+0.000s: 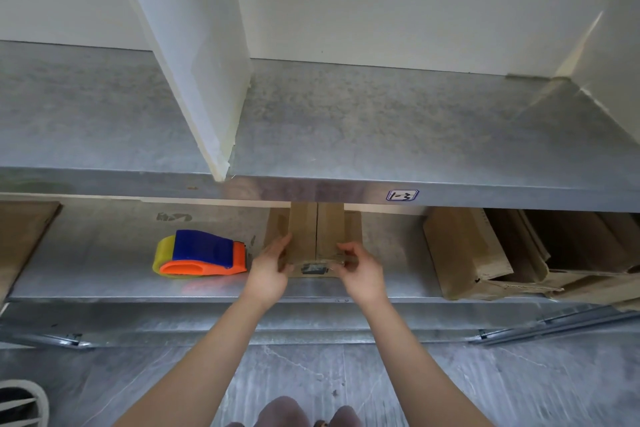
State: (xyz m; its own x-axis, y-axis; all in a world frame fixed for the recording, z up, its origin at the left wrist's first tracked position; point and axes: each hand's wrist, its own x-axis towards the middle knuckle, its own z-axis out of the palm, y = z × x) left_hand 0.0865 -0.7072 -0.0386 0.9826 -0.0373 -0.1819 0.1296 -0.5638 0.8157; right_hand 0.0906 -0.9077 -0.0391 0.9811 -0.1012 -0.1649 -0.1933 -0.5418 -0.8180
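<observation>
Forearms (pixel 221 350) outstretched, left hand (pixel 268 276) and right hand (pixel 363 276) pinch near corners of cardboard box (pixel 317 232).

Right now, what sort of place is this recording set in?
Probably a packing or stockroom area: galvanised metal shelving with a handwritten label, a tape dispenser beside the cardboard box that the left hand and right hand hold, and flattened cartons stacked alongside.
</observation>
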